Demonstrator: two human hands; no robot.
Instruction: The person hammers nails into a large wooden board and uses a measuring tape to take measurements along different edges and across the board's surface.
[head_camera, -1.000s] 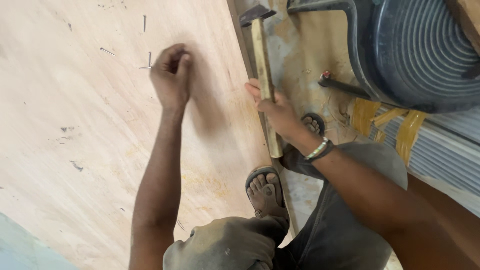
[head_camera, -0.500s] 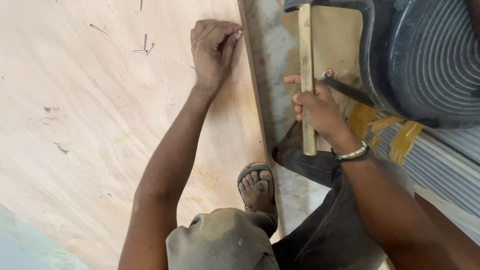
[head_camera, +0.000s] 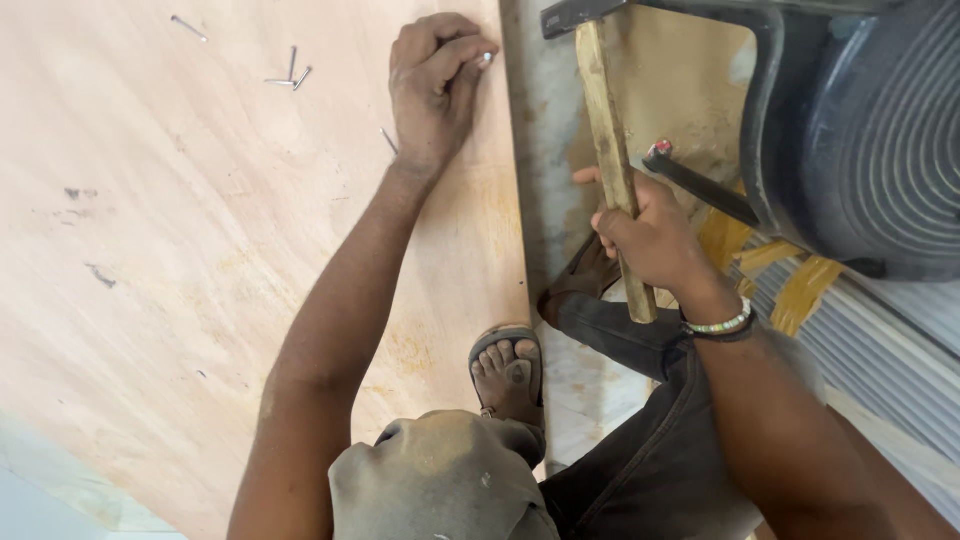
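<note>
1. The left hand (head_camera: 435, 85) pinched a nail (head_camera: 484, 60) upright against the plywood (head_camera: 200, 250).
2. The right hand (head_camera: 650, 240) gripped a hammer (head_camera: 610, 150), its head raised beyond the fingers.
3. Loose nails (head_camera: 290, 75) lay left of the left hand.

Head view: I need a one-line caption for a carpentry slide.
Left hand pinches a nail upright on plywood sheet while right hand raises a wooden-handled hammer.

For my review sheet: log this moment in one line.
left hand: pinching nail on plywood | right hand: gripping hammer raised
</note>
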